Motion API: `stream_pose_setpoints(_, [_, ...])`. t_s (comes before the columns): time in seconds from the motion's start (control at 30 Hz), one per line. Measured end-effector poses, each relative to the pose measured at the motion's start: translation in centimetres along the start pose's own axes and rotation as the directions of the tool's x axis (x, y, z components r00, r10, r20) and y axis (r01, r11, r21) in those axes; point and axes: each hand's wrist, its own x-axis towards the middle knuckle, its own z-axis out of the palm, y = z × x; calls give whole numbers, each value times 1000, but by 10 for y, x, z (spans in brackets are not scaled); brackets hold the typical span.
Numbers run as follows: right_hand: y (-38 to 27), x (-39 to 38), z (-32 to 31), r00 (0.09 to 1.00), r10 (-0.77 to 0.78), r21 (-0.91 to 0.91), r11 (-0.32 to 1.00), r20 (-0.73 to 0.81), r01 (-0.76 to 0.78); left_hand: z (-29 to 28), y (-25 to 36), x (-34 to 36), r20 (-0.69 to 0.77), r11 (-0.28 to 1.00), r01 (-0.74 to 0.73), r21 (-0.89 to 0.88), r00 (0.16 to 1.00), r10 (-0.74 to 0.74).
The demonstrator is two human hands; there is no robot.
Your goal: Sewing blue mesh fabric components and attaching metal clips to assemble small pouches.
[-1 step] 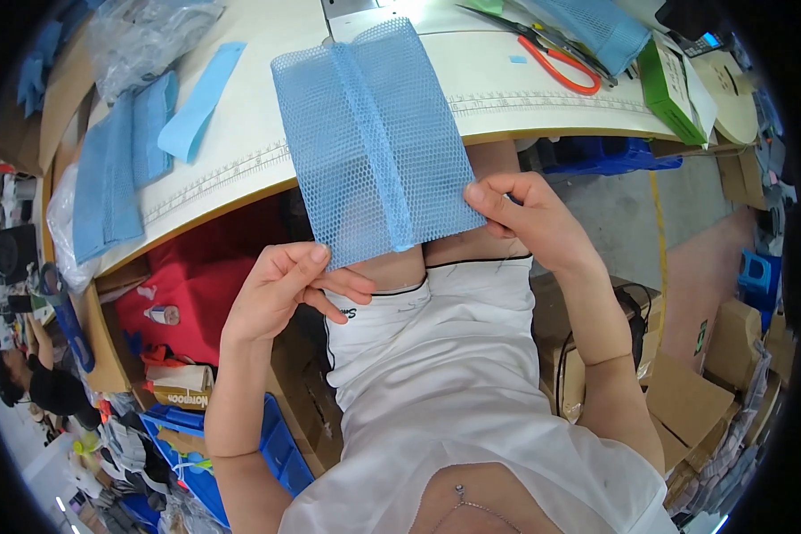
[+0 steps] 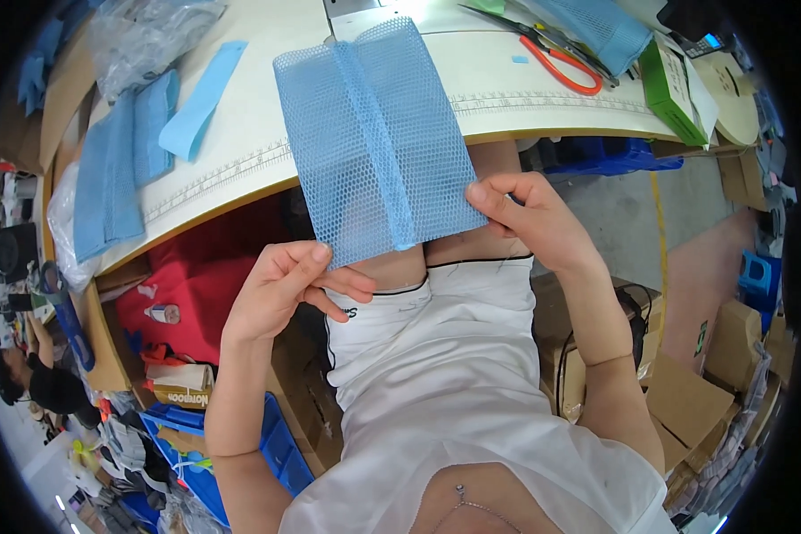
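Note:
A rectangular blue mesh piece with a denser blue strip running lengthwise down its middle is stretched between my hands. My left hand pinches its near left corner between thumb and forefinger, the other fingers extended below. At the near right corner, my right hand grips the mesh between thumb and curled fingers. The far end of the mesh lies over the white tabletop, beside the base of a sewing machine. Its near end hangs past the table's edge, above my lap.
Folded blue mesh and a flat blue strip lie left, near clear plastic bags. Orange-handled scissors, another mesh roll and a green box sit right. Blue crates and cardboard boxes stand below; a person is far left.

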Motion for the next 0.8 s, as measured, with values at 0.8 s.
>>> stream_pose_setpoints(0.8, [1,2,2,996,-79,-144,987,-41,72,1,6,0,-16,991,73,108,997,-72])
